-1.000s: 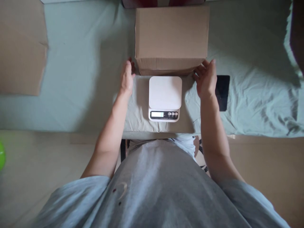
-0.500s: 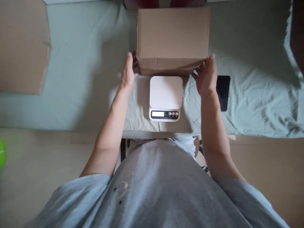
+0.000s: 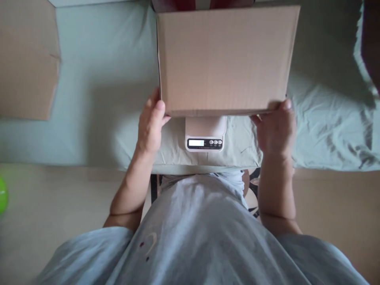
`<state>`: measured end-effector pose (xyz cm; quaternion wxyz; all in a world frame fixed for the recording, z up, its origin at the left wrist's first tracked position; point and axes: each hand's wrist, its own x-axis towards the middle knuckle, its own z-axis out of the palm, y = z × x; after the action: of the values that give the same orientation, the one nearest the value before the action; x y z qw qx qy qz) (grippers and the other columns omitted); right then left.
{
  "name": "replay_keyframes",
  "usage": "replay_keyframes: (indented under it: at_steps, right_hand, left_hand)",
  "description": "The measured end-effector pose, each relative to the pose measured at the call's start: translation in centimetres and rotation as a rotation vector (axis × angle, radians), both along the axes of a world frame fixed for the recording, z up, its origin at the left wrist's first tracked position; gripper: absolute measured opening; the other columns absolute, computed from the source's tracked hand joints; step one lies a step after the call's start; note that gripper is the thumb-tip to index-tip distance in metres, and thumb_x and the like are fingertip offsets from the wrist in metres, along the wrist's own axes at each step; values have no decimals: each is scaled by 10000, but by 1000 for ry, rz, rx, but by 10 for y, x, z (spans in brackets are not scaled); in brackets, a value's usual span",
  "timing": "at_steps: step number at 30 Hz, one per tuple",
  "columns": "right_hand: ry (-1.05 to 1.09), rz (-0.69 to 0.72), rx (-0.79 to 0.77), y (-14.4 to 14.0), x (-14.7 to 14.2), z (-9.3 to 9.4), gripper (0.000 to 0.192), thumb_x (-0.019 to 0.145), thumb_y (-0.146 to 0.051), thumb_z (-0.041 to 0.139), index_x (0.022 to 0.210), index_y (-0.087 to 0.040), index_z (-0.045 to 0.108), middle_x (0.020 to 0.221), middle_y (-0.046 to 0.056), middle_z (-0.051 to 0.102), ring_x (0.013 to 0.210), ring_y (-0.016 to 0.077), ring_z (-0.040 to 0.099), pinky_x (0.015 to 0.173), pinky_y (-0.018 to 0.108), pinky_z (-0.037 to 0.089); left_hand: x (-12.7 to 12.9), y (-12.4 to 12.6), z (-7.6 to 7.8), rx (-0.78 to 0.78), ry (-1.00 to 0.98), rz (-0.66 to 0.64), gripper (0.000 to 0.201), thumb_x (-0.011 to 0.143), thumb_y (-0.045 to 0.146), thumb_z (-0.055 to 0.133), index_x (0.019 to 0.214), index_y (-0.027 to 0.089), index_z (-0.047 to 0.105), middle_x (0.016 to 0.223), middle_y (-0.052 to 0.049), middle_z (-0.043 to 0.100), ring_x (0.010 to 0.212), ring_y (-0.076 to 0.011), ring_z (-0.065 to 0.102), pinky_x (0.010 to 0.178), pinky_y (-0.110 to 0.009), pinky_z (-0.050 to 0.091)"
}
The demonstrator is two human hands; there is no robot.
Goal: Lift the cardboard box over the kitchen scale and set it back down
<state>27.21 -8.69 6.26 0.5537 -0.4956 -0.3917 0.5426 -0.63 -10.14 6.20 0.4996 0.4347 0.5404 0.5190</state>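
The box (image 3: 225, 59) is held up between both hands, above the scale (image 3: 205, 133), with its broad plain face turned toward the camera and its long axis running left to right across the view. Its near long edge lies level, just over the far part of the scale, so only the scale's front strip with the lit display and buttons shows beneath it; whether the box touches the scale cannot be told. The left hand (image 3: 151, 126) clasps the near left corner, thumb pressed on the side of the box and fingers tucked under it out of sight. The right hand (image 3: 276, 127) clasps the near right corner, thumb tip on the edge and fingers curled beneath. Both hands sit at the two ends of the near edge, with the scale between them and lower down. The far edge of the box reaches almost to the top of the view, where a red thing (image 3: 190, 4) peeks out behind it. The pale green sheet (image 3: 97, 99) spreads wide to the left of the box, with a flat cardboard (image 3: 26, 59) piece well apart at the far left. To the right the sheet is rumpled, and a dark shape (image 3: 371, 39) stands at the right border. The sheet's near edge runs just behind the person's grey shirt (image 3: 196, 229).
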Motion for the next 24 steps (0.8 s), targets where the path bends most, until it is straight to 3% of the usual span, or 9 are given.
replay_keyframes:
  at_steps: [6,9,13,18,21,24]
  right_hand:
    - [12,-20,-45,-34,-4,-17,268,820,-508,480,994,-385,642,1190,-51,665,1180,220,594,1033,420,484]
    - [-5,-18,-47,-38,-5,-19,311,824,-535,470,1037,-385,638,1206,-38,662,1207,223,583,1028,416,486]
    - [-7,-20,-61,-38,-4,-21,327,819,-555,476,1051,-387,635,1228,-33,651,1227,222,569,1024,410,486]
    - [54,-44,-87,-36,1,-24,469,855,-651,316,1038,-374,647,1253,-20,645,1252,239,554,1047,477,453]
    - [79,-87,-117,-37,4,-31,490,867,-652,308,1082,-367,644,1269,-12,641,1252,239,559,1056,488,438]
    - [87,-125,-182,-38,7,-48,471,833,-671,384,1027,-340,657,1211,11,671,1224,248,578,1057,502,427]
  left_hand:
    - [1,-35,-20,-56,-19,-5,480,856,568,536,1296,376,538,1461,-12,494,1402,-312,395,1084,-528,422]
    - [-1,-38,-28,-57,-37,-13,469,868,542,529,1309,382,532,1461,-14,496,1394,-299,408,1063,-522,443]
    - [-1,-36,-27,-55,-14,-29,475,865,565,518,1307,392,534,1459,-4,501,1398,-292,404,1073,-503,437]
    - [-3,-34,-28,-60,-57,-31,509,879,616,439,1311,369,544,1484,-7,480,1420,-269,380,1133,-469,376]
    - [-11,-33,-45,-71,-23,58,526,883,612,433,1296,314,568,1433,-49,535,1380,-267,439,1134,-491,376]
    - [-21,-34,-69,-85,109,60,482,898,560,452,1234,263,627,1346,-70,610,1316,-257,512,1154,-470,361]
